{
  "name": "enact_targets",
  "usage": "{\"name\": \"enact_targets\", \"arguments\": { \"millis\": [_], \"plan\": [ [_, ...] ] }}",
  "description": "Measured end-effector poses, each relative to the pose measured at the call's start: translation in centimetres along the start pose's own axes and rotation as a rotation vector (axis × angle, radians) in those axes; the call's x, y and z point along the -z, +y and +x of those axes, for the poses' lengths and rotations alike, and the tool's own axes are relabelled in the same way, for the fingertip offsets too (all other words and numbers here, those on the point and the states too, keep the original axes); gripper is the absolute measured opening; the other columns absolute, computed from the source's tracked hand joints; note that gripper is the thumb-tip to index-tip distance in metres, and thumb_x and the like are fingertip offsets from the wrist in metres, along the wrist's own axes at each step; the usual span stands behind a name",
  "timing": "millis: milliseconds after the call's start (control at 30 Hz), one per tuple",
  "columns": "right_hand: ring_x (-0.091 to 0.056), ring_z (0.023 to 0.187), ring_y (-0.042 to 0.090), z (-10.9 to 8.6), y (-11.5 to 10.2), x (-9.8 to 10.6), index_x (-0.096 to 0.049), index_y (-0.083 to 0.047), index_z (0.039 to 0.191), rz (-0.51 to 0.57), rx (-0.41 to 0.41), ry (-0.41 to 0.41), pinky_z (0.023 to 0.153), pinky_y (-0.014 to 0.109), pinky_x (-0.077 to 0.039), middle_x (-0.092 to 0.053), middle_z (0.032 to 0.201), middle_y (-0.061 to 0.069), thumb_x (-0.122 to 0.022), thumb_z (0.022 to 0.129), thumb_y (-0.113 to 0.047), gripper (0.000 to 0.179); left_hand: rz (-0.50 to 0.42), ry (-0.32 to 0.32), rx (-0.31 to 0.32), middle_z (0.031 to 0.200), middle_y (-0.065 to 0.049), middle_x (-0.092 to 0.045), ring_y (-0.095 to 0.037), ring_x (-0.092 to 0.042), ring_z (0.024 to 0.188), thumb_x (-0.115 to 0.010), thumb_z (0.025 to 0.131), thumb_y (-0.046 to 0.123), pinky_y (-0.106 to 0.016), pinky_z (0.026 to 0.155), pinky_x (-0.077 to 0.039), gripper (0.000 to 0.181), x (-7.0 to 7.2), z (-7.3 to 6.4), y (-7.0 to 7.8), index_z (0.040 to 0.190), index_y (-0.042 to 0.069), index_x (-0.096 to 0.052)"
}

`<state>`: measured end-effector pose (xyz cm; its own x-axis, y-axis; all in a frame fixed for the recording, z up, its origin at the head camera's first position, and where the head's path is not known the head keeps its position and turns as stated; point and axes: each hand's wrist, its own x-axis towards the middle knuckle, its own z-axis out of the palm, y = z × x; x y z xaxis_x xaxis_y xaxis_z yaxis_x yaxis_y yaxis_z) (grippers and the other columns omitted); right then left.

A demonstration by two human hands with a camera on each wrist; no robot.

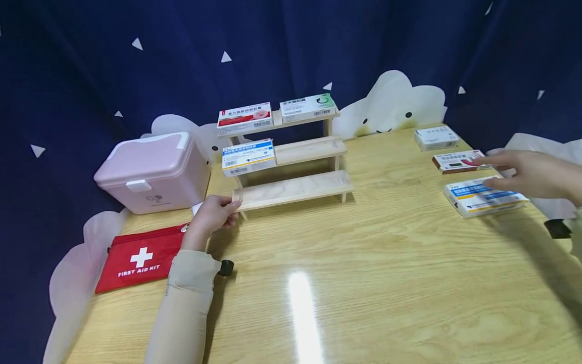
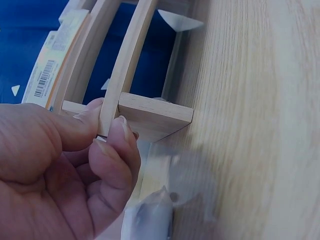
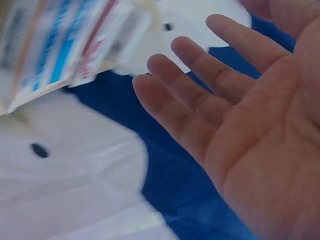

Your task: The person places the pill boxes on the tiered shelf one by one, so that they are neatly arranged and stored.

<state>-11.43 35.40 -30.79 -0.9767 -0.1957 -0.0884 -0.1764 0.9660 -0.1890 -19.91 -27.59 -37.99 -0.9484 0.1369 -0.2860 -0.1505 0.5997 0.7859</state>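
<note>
My left hand (image 1: 213,215) pinches the left end of the lowest step of a three-step wooden rack (image 1: 295,190); the left wrist view shows thumb and fingertips around the board's end (image 2: 111,112). At the right, my right hand (image 1: 529,172) reaches over a row of medicine boxes, its fingers extended and holding nothing. Nearest it are a blue-striped white box (image 1: 473,199) and a red-and-white box (image 1: 454,161); a white box (image 1: 436,138) lies behind them. On the rack's top step sit a red-and-white box (image 1: 244,117) and a green-and-white box (image 1: 307,107); the middle step bears a blue-and-white box (image 1: 248,156).
A pink lidded case (image 1: 152,172) stands left of the rack. In front of it lies a red first aid pouch (image 1: 143,260). Behind the wooden table (image 1: 364,283) hangs a dark blue curtain (image 1: 182,60) with white cloud shapes along its lower part.
</note>
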Motion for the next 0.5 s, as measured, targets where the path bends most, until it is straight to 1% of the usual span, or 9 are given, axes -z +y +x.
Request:
{"name": "enact_targets", "arguments": {
  "millis": [33,100,167,200,267,300,333,400,500],
  "plan": [
    [-0.056,0.093,0.036,-0.1,0.6,-0.3,-0.051,0.004,0.138,0.003,-0.002,-0.017,0.077,0.048,-0.047,-0.058,0.117,0.032,-0.073,0.089,-0.013,0.057,0.0,-0.002,-0.002,0.084,-0.012,-0.061,-0.014,-0.058,0.064,-0.055,0.104,0.022,-0.025,0.061,-0.053,0.033,0.0,0.0,0.0,0.119,-0.007,-0.06],
    [-0.052,0.101,0.04,-0.1,1.7,-1.1,-0.049,0.007,0.138,0.007,0.003,-0.04,0.083,0.05,-0.044,-0.051,0.125,0.037,-0.073,0.082,0.0,0.061,0.0,-0.004,-0.006,0.084,-0.012,-0.061,-0.014,-0.058,0.064,-0.055,0.104,0.022,-0.025,0.061,-0.053,0.034,0.0,0.0,0.0,0.119,-0.008,-0.059],
    [-0.049,0.109,0.046,0.1,2.6,-1.8,-0.048,0.011,0.135,-0.01,0.028,-0.05,0.09,0.054,-0.041,-0.048,0.126,0.041,-0.076,0.073,0.005,0.069,0.002,-0.005,-0.007,0.084,-0.011,-0.061,-0.014,-0.058,0.064,-0.055,0.104,0.022,-0.025,0.061,-0.053,0.035,0.0,0.0,0.0,0.12,-0.008,-0.059],
    [-0.049,0.109,0.046,0.2,3.0,-2.2,-0.048,0.013,0.134,-0.02,0.039,-0.053,0.091,0.054,-0.041,-0.048,0.124,0.041,-0.076,0.068,0.008,0.072,0.001,-0.004,-0.005,0.084,-0.011,-0.061,-0.014,-0.058,0.064,-0.055,0.104,0.022,-0.025,0.061,-0.053,0.035,0.0,0.0,0.0,0.121,-0.008,-0.059],
    [-0.049,0.107,0.047,0.4,3.7,-3.0,-0.046,0.014,0.133,-0.062,0.048,-0.06,0.09,0.054,-0.042,-0.048,0.123,0.042,-0.075,0.063,0.011,0.077,0.001,-0.004,0.0,0.084,-0.011,-0.062,-0.014,-0.058,0.064,-0.055,0.104,0.022,-0.025,0.061,-0.053,0.035,0.0,0.0,0.1,0.122,-0.008,-0.058],
    [-0.048,0.108,0.049,0.4,4.0,-3.3,-0.045,0.015,0.133,-0.079,0.057,-0.06,0.09,0.057,-0.042,-0.047,0.123,0.042,-0.076,0.061,0.01,0.078,0.004,-0.004,0.002,0.084,-0.011,-0.062,-0.014,-0.058,0.065,-0.055,0.104,0.022,-0.025,0.061,-0.053,0.035,0.0,0.0,0.1,0.122,-0.008,-0.058],
    [-0.048,0.106,0.05,0.5,4.3,-3.6,-0.043,0.014,0.134,-0.093,0.061,-0.064,0.089,0.058,-0.043,-0.045,0.123,0.043,-0.076,0.062,0.01,0.079,0.006,-0.002,0.003,0.085,-0.011,-0.062,-0.015,-0.058,0.065,-0.055,0.104,0.022,-0.026,0.061,-0.053,0.036,0.0,0.0,0.0,0.123,-0.007,-0.058],
    [-0.047,0.103,0.05,0.5,4.8,-4.2,-0.039,0.013,0.137,-0.091,0.047,-0.079,0.085,0.056,-0.045,-0.039,0.125,0.045,-0.072,0.061,0.012,0.083,0.008,0.002,0.003,0.085,-0.012,-0.062,-0.015,-0.058,0.065,-0.055,0.104,0.023,-0.026,0.061,-0.053,0.036,0.0,0.0,0.0,0.122,-0.007,-0.059],
    [-0.045,0.104,0.054,0.4,5.4,-4.9,-0.033,0.01,0.142,-0.082,0.032,-0.101,0.08,0.058,-0.046,-0.032,0.128,0.046,-0.076,0.061,0.007,0.092,0.011,0.0,0.0,0.086,-0.012,-0.062,-0.015,-0.058,0.066,-0.055,0.104,0.024,-0.027,0.062,-0.053,0.035,0.0,0.1,-0.1,0.121,-0.007,-0.059]
  ]
}}
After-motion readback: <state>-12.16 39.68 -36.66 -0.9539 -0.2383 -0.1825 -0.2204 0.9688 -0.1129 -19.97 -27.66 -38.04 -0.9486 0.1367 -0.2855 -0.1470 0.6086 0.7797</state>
